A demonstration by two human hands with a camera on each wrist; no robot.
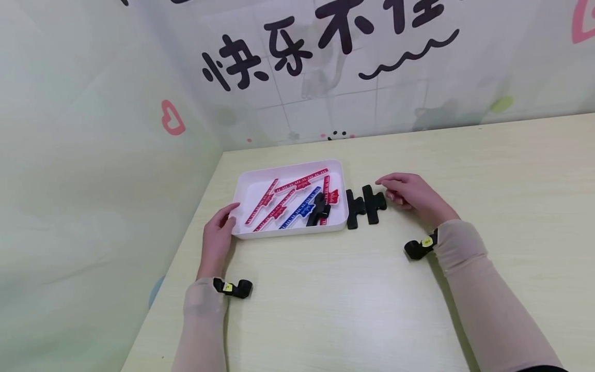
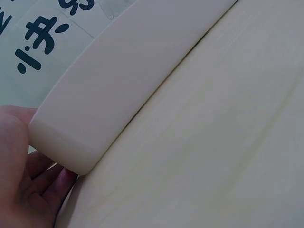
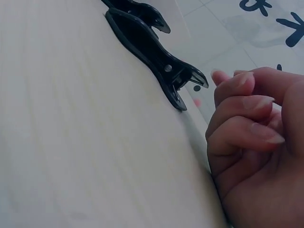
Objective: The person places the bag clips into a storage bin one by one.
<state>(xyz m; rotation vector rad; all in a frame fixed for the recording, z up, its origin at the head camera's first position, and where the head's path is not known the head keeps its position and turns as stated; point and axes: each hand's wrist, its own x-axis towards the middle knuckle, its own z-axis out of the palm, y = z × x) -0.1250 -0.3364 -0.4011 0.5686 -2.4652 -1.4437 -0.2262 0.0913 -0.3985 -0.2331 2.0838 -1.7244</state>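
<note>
My left hand (image 1: 217, 240) holds the left end of a white tray (image 1: 288, 233), its fingers at the near left corner. In the left wrist view the thumb side meets the tray's rim while the other fingers curl below the corner. Inside the tray lie several red clips (image 1: 279, 211), a blue clip (image 1: 305, 209) and black clips (image 1: 318, 211). My right hand (image 1: 413, 196) is beside a black spring clip (image 1: 373, 204) on the table, fingers loosely curled and holding nothing. Another black clip (image 1: 355, 208) lies between that one and the tray.
The pale wooden table (image 1: 325, 299) reaches back to a printed wall sheet (image 1: 316, 103) with black characters. A pale curtain-like sheet (image 1: 93, 155) borders the table on the left. Each wrist wears a small black camera (image 1: 237, 288).
</note>
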